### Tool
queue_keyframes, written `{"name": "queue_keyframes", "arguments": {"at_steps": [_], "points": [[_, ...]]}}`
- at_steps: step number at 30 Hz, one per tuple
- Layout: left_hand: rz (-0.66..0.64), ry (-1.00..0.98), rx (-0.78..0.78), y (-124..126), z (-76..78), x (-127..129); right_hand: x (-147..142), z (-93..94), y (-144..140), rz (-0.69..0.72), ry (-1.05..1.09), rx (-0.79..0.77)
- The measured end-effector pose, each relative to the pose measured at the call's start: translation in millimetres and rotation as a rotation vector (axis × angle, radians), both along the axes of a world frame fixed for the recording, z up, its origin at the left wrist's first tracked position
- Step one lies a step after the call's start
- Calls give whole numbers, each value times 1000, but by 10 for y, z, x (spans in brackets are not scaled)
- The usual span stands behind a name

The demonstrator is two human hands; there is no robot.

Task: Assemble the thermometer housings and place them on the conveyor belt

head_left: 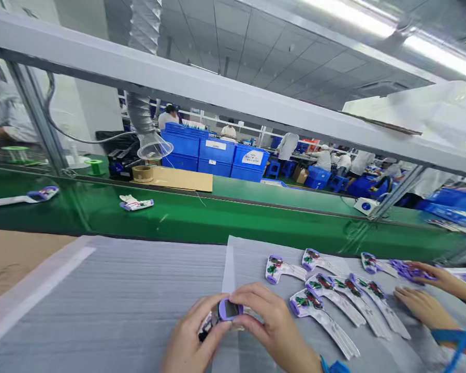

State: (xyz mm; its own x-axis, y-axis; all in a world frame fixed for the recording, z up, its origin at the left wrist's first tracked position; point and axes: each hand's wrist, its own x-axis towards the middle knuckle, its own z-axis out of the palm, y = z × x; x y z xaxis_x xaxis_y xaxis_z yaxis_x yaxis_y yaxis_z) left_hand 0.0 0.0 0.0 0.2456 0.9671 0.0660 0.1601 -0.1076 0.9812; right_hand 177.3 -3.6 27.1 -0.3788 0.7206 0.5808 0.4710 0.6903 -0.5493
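Purple-faced device (230, 310) clamped in both grips, left hand (190, 339) & right hand (274, 326), underside hidden, wrists cut off.

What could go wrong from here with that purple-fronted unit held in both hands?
The left hand and right hand pinch the purple-fronted unit just above the foam sheet; a slip might drop it. Thumbs sit near its small screen, so smudging seems possible. A co-worker's hands work beside the open half-shells lying close together; reaching across might knock their exposed boards.
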Motion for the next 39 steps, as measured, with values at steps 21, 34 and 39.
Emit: {"name": "queue_keyframes", "arguments": {"at_steps": [21,34,39], "points": [[-23,23,85,-59,40,-40,-28,17,-40,-43,194,-83],[61,56,130,3,144,-45,-162,128,-27,1,41,39],[127,-5,98,61,140,-25,-249,-77,-55,-207,137,69]]}}
